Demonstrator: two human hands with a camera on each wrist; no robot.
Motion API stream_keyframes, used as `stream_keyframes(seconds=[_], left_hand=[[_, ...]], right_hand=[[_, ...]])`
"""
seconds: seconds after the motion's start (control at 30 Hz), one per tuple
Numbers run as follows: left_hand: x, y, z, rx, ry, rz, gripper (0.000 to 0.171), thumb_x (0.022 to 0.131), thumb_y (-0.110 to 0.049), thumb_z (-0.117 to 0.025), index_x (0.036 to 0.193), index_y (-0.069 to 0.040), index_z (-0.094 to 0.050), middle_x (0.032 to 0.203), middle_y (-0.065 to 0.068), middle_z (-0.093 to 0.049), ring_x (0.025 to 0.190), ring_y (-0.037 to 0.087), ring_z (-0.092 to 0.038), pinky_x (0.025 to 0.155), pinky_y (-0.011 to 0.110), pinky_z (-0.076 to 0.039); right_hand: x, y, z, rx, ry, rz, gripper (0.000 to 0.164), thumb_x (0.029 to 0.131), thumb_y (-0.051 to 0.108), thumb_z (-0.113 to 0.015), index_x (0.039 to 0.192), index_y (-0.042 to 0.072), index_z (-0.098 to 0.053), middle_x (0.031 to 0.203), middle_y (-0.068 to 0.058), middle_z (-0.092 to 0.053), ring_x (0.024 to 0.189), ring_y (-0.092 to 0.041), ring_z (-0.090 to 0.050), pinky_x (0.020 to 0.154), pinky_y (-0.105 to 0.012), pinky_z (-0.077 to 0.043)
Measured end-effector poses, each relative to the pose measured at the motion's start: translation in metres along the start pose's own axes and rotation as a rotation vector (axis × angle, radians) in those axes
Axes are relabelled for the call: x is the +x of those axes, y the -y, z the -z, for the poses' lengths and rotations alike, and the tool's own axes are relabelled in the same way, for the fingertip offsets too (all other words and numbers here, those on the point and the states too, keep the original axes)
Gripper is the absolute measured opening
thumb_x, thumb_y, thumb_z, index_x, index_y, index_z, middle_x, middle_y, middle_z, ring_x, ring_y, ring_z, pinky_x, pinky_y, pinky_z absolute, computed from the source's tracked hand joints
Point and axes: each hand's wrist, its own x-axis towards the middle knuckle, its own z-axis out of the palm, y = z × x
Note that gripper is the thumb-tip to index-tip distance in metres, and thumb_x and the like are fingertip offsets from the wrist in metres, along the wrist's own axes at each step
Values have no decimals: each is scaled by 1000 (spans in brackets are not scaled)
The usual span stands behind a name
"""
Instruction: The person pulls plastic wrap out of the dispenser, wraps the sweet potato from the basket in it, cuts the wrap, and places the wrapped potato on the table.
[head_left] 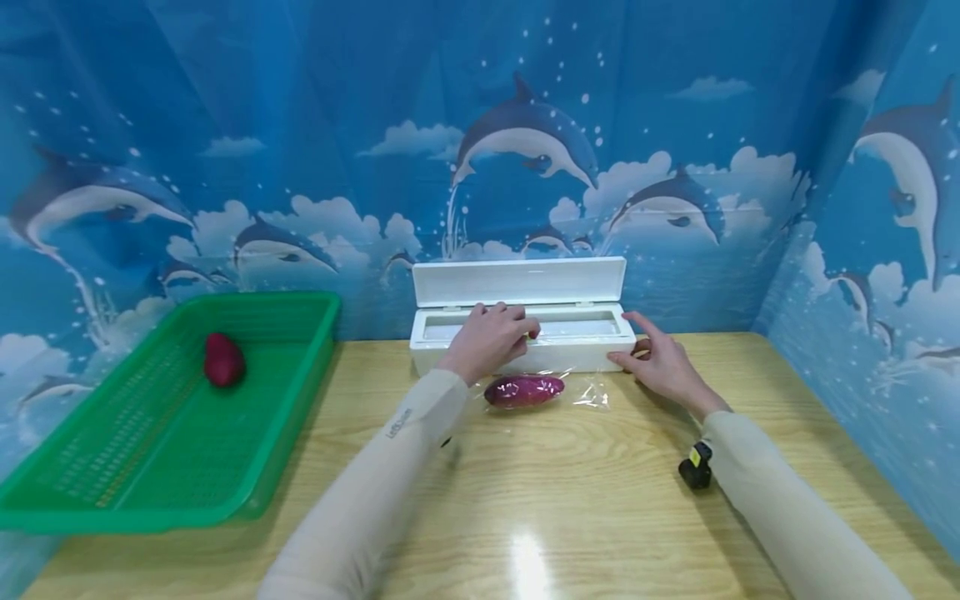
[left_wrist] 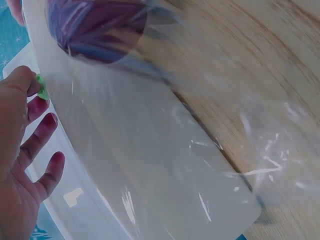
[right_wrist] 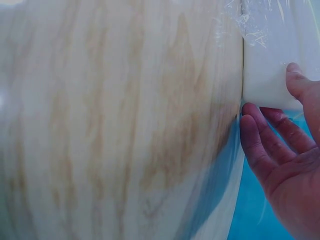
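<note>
Currently, left hand: I see the left hand above the middle of the box, fingertips drawn narrow on a small green piece; in my left wrist view its lower fingers are fanned apart.
Right hand: the right hand grips the right end of the white box, its fingers set around that end, with no thing but the box in its hold.
White box: long, lying left to right on the far part of the table.
Lid: raised along the far edge of the box.
Clear film: I find it over the near face of the box and on the wood just in front, creased and shiny toward the right.
Purple vegetable: on the table just near of the box, lying lengthwise beneath the film.
Green basket: at the left, well apart from the box, holding a dark red vegetable in its far part.
Backdrop: blue, printed with dolphins and clouds, behind and to the right.
</note>
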Motion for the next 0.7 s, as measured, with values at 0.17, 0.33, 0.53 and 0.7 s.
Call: stream_keyframes(seconds=[0.17, 0.33, 0.53, 0.7], left_hand=[[-3, 4, -1, -5, -11, -3, 25, 102, -27, -64, 126, -31, -67, 121, -5, -69, 111, 18, -65, 103, 45, -53], [-5, 7, 1, -13, 4, -2, 24, 102, -28, -64, 126, -31, -67, 121, -4, -69, 111, 18, -64, 103, 46, -53], [-10, 11, 0, -18, 10, 8, 23, 101, -29, -65, 124, -30, -67, 120, -4, -69, 111, 19, -65, 103, 46, -53], [-21, 22, 1, -11, -1, 29, 20, 100, -31, -68, 120, -29, -67, 115, -4, -69, 109, 20, -64, 98, 44, -53]], right_hand=[[1, -1, -1, -7, -6, -9, 77, 99, 35, -69, 161, 16, -27, 105, -23, -73, 88, -27, -74, 69, -30, -55], [2, 0, -1, -6, 5, -18, 78, 99, 34, -69, 161, 16, -26, 107, -23, -73, 89, -27, -74, 68, -30, -56], [1, 1, -3, 6, 16, -20, 79, 99, 34, -69, 162, 15, -25, 109, -26, -72, 90, -29, -74, 66, -30, -57], [-1, 1, -1, 2, 15, -21, 81, 99, 36, -69, 162, 14, -24, 108, -25, -72, 92, -31, -74, 66, -29, -57]])
